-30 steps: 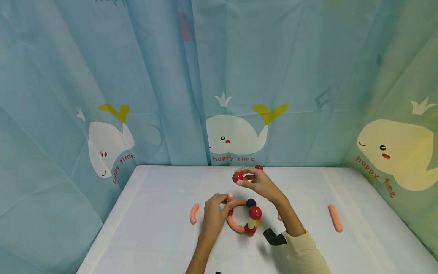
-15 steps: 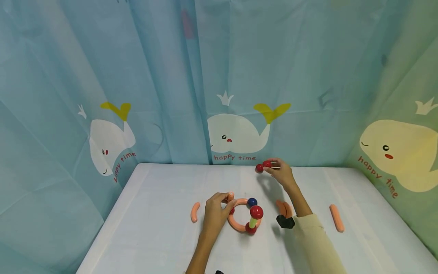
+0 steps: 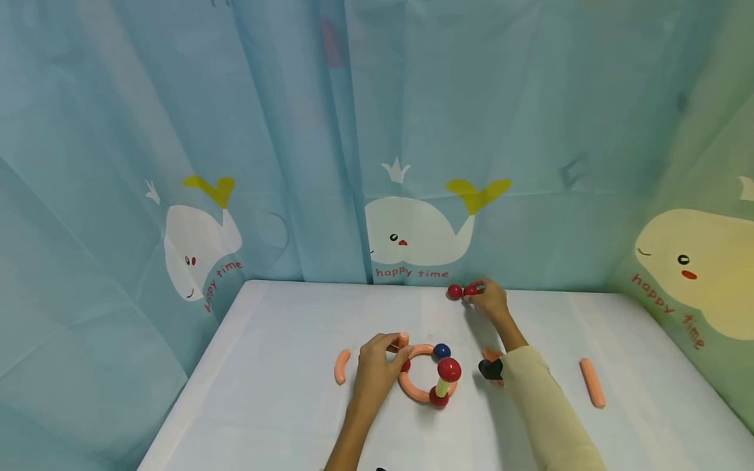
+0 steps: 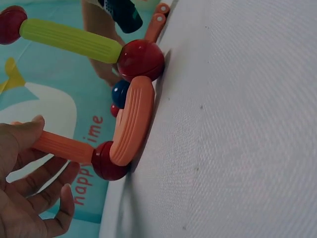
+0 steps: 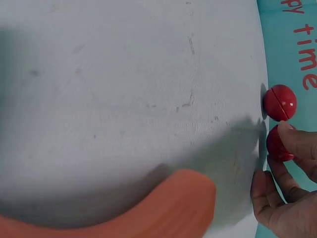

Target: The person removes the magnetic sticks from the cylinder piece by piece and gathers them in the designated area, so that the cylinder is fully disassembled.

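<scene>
In the head view, a ring of curved orange pieces (image 3: pixel 413 391) joined by balls lies mid-table, with one blue ball (image 3: pixel 442 352). A lime-green stick (image 3: pixel 442 388) stands on it, topped by a red ball (image 3: pixel 449 369). My left hand (image 3: pixel 374 369) pinches an upright orange stick (image 4: pixel 67 147) whose lower end meets a red ball (image 4: pixel 109 161) of the ring. At the table's far edge, my right hand (image 3: pixel 490 302) holds a red ball (image 5: pixel 278 144) between thumb and fingers. Right beside it sits a second red ball (image 5: pixel 281 102).
A curved orange piece (image 3: pixel 342 366) lies left of the ring. Further orange pieces (image 3: pixel 492 354) are partly hidden under the right forearm. Toward the right lies a straight orange stick (image 3: pixel 592 383). Behind the table's far edge hangs a blue whale-print curtain (image 3: pixel 318 131).
My right hand has carried the red ball from above the ring to the far edge, beside the other red ball, and lowered it there. My left hand keeps its pinch on the orange stick.
</scene>
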The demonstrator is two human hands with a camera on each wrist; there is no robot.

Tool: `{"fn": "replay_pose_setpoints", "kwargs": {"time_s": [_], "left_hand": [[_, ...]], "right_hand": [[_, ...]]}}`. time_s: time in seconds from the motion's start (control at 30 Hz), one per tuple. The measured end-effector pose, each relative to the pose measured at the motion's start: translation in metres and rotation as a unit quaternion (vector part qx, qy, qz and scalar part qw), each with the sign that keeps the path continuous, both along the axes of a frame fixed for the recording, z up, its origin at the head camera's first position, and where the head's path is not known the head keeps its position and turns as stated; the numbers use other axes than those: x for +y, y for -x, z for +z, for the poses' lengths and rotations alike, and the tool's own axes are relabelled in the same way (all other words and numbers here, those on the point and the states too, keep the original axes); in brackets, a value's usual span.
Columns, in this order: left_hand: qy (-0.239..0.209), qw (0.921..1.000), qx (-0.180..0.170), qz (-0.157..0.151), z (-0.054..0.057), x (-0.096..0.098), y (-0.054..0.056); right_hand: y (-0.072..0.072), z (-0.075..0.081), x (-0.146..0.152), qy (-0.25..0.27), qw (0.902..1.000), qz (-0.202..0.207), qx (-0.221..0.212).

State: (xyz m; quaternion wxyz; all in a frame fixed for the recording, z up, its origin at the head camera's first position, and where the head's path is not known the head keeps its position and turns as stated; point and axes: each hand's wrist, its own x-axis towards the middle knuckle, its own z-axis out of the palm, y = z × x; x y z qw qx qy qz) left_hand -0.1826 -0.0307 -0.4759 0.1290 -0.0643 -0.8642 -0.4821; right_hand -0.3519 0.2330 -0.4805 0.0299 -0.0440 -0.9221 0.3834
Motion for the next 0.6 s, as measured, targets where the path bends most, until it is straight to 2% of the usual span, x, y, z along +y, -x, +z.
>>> {"fn": "replay_pose_setpoints", "kwargs": {"time_s": [0.27, 0.6], "left_hand": [[0.021, 0.9997, 0.013, 0.001, -0.0004, -0.0010, 0.0007], [0.033, 0.9994, 0.010, -0.002, 0.0018, -0.0036, 0.0015]], "right_hand": [[0.0040, -0.0040, 0.0009, -0.015, 0.9999, -0.003, 0.000], [0.0081, -0.0044, 0.0002, -0.005, 0.9998, 0.002, -0.017]]}}
